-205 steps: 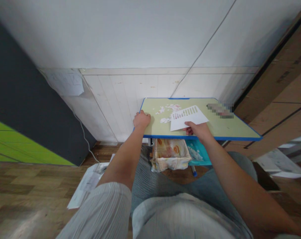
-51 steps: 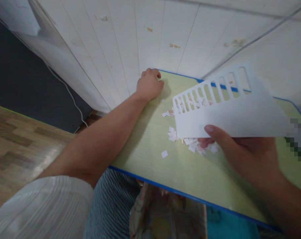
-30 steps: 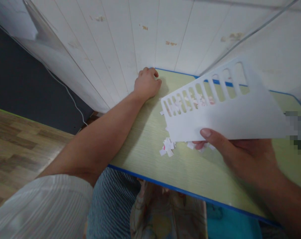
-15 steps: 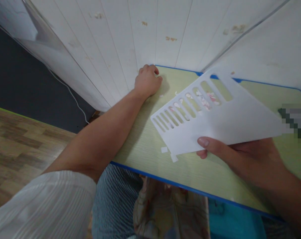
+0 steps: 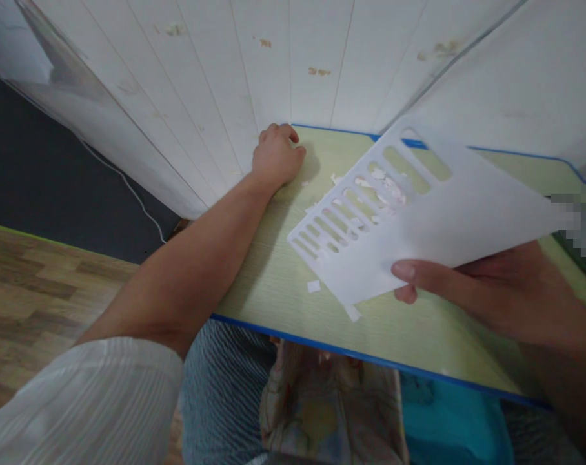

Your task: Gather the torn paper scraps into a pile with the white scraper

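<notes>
My right hand (image 5: 472, 290) grips a thin white slotted board (image 5: 433, 226) by its near edge, thumb on top. The board is tilted above the tabletop, with a row of rounded slots that grow longer toward its far end. Through the slots show pale paper scraps (image 5: 392, 190) on the pale green table (image 5: 254, 278). My left hand (image 5: 277, 155) rests at the table's far left corner beside the wall. Its fingers are loosely curled, with the thumb apart; nothing shows in it, though the underside is hidden.
A white panelled wall (image 5: 215, 77) borders the table's far side. Small white paper pieces (image 5: 313, 286) lie near the board. A patterned cloth bag (image 5: 332, 413) and a turquoise container (image 5: 452, 413) are below the front edge. A blurred-out item is at the right.
The white slotted board, in my right hand, has shifted slightly relative to the table and the scraps. My left hand stays at the corner. The whole view has moved a little.
</notes>
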Demonstrator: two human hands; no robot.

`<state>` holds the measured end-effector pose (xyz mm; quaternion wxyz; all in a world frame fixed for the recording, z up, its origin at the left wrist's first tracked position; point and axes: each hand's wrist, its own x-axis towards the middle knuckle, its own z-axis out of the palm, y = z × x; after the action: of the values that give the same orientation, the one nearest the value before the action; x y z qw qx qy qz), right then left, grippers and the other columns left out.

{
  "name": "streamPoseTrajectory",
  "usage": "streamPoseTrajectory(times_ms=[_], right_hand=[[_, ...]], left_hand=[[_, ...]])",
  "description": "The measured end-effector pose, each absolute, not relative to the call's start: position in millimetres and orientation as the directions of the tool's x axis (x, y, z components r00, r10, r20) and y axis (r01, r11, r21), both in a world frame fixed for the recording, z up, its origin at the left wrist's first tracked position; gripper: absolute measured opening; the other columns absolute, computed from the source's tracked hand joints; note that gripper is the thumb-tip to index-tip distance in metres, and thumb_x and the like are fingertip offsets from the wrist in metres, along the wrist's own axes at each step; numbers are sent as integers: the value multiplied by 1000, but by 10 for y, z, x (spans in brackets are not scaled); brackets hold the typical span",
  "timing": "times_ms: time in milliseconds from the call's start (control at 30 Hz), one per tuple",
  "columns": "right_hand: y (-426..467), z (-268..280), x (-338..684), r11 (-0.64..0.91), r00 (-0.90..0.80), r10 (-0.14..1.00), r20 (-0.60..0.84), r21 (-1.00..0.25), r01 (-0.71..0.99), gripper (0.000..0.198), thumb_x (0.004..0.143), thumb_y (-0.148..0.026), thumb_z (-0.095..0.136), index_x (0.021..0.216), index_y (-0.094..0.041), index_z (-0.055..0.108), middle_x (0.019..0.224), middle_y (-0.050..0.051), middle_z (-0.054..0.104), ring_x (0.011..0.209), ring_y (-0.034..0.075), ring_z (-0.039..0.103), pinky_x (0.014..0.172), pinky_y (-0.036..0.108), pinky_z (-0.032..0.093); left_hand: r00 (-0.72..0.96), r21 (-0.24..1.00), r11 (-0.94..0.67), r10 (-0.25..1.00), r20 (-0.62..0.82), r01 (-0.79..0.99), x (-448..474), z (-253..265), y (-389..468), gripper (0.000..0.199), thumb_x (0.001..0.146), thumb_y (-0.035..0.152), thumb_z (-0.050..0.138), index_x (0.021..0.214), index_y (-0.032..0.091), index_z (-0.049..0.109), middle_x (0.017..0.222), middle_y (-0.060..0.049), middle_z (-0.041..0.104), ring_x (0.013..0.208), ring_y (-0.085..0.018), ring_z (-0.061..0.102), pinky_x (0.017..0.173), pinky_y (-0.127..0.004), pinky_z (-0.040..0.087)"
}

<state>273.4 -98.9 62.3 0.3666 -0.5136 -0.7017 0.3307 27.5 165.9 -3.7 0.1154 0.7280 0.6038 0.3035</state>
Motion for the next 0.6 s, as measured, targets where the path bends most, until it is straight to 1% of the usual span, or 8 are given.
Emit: streamPoseTrajectory(times_ms=[100,167,233,300,333,433,500,600], right_hand=[[-923,630,2767,241,-176,968,178,-849,470,39,88,-54,97,65,-28,78,70,3,80,63,23,77,60,34,68],[-829,662,2832,291,-48,952,302,-848,442,36,87,-42,99,66,-24,76,67,3,77,60,22,75,58,33,67],[-740,718,2940,365,109,893,436,-845,392,30,84,-30,99,69,-22,74,66,3,75,55,21,71,54,33,66],[-706,781,3070,410,208,840,502,-837,362,25,78,-22,101,77,-22,75,70,2,77,53,20,70,48,32,64],[-718,806,3132,415,216,832,511,-831,371,26,75,-19,101,79,-23,76,71,1,78,53,20,70,46,31,63],[-848,821,3260,351,172,869,464,-823,446,23,76,-15,99,75,-23,78,69,2,78,52,21,71,46,30,64],[-958,771,3274,279,143,906,399,-816,506,22,82,-18,97,70,-23,79,67,3,77,53,22,73,49,29,66],[-1083,637,3200,221,97,937,336,-785,579,27,90,-19,90,65,-25,79,68,3,79,57,21,77,57,27,68]], left_hand=[[101,537,-270,941,323,799,259,-67,1692,25,90,44,62,110,33,71,140,-8,71,142,-35,51,126,-54,43],[99,528,-284,931,351,800,248,-83,1715,27,90,44,64,112,30,72,135,-9,72,141,-36,54,128,-55,43],[91,520,-287,925,369,804,239,-93,1732,24,92,43,66,111,30,73,131,-8,72,141,-36,56,130,-56,44],[87,512,-282,924,371,811,231,-95,1744,21,92,37,67,110,29,73,134,-9,72,141,-36,58,129,-55,46],[88,511,-281,925,369,813,228,-95,1747,20,91,33,67,110,29,73,136,-10,72,141,-36,59,128,-55,47],[91,531,-290,925,369,796,227,-90,1745,24,88,27,67,112,30,73,139,-12,72,144,-38,59,128,-54,48],[88,549,-295,925,371,782,233,-76,1729,26,88,26,68,113,31,74,140,-12,72,145,-38,59,129,-53,47],[103,521,-292,927,360,802,251,-35,1686,27,90,24,66,116,26,75,142,-16,71,146,-39,59,130,-54,47]])
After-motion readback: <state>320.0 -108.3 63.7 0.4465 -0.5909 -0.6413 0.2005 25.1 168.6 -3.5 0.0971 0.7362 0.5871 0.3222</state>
